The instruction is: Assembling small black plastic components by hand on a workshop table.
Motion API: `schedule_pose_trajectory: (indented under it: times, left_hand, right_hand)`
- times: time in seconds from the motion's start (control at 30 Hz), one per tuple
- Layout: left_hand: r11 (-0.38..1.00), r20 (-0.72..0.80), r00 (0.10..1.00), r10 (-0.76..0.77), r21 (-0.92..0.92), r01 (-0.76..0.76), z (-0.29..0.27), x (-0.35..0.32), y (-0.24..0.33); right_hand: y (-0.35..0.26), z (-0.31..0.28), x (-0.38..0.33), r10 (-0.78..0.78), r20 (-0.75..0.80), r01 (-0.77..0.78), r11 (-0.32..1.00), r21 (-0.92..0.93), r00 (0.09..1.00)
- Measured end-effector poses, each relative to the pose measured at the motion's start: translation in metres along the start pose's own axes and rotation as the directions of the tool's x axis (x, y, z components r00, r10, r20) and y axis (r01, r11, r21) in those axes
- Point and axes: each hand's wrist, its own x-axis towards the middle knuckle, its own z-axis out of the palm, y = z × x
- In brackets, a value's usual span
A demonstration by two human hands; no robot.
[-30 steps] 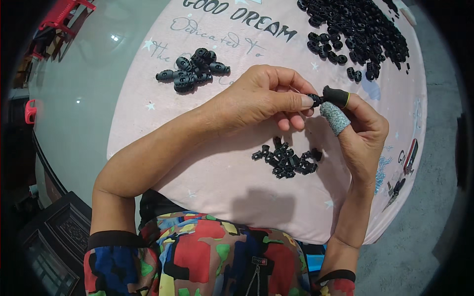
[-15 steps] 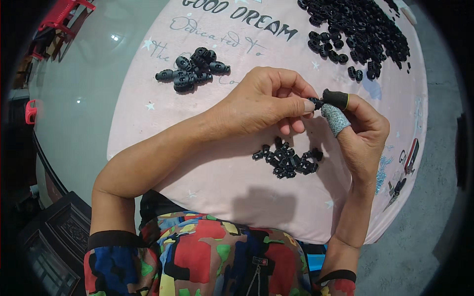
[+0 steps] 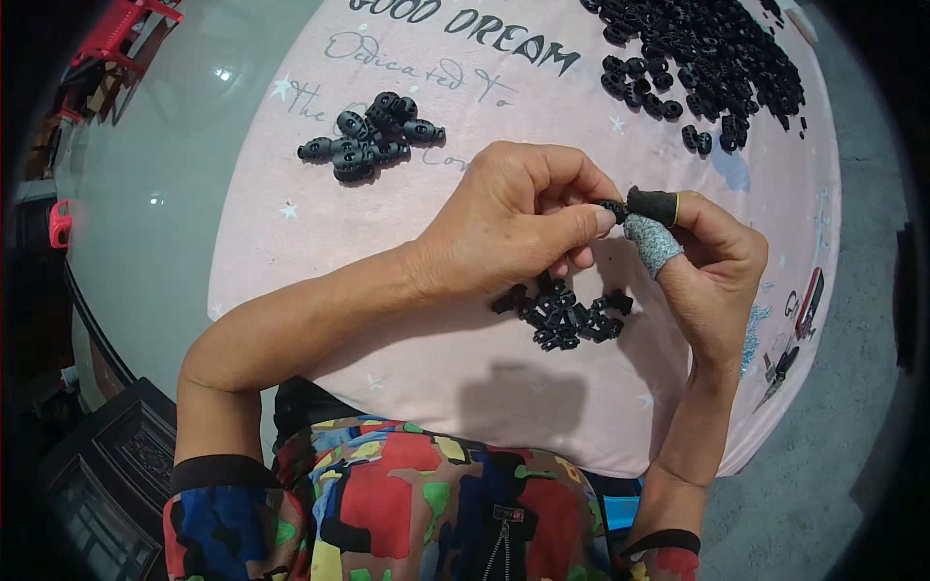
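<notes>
Between the thumb and forefinger of my left hand [image 3: 523, 218] is a small black plastic cord lock [image 3: 614, 208], partly covered by the fingertips. My right hand [image 3: 712, 252] meets it from the right in a pinch. A black sleeve [image 3: 653, 206] wraps its forefinger and a grey speckled one [image 3: 654, 246] its thumb; whatever sits between those two tips is hidden. Below the hands lies a pile of small black plastic parts [image 3: 565, 320]. To the left of my left hand is a heap of barrel-shaped black cord locks [image 3: 368, 140].
A pink printed cloth [image 3: 320, 232] covers the table. At the far right a large spread of black parts [image 3: 707, 68] reaches toward the edge. Small tools, one a red-handled cutter [image 3: 810, 305], lie along the right edge. A red plastic stool [image 3: 121, 34] stands on the floor at upper left.
Both hands have shifted slightly down, still together at the cord lock. My left hand now covers a bit more of the pile below. The heaps lie as before.
</notes>
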Motion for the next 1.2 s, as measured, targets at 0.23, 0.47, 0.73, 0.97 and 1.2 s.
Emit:
schedule_pose_trajectory:
  times: [0.23, 0.47, 0.73, 0.97, 1.2]
  left_hand:
    - [0.999, 0.005, 1.000, 0.016, 0.036, -0.016, 0.000, 0.000, 0.000]
    - [0.989, -0.059, 0.996, -0.070, -0.137, 0.062, 0.004, 0.006, -0.001]
    - [0.995, -0.001, 0.998, -0.055, -0.088, 0.055, 0.001, 0.003, 0.004]
    - [0.997, 0.018, 0.999, -0.028, -0.076, 0.029, 0.000, 0.005, 0.006]
    - [0.998, 0.001, 1.000, -0.029, -0.057, 0.029, -0.003, 0.006, 0.004]
  right_hand:
    - [0.004, 0.002, 0.000, -0.068, 0.012, 0.069, 0.997, -0.038, 0.998]
    - [0.007, 0.007, 0.003, -0.160, -0.091, 0.153, 0.984, -0.088, 0.983]
    - [-0.007, 0.003, -0.002, -0.283, -0.009, 0.263, 0.903, -0.340, 0.959]
    - [-0.008, 0.001, -0.002, -0.259, -0.006, 0.238, 0.895, -0.378, 0.966]
    - [-0.006, 0.006, -0.002, -0.393, 0.041, 0.369, 0.815, -0.446, 0.919]
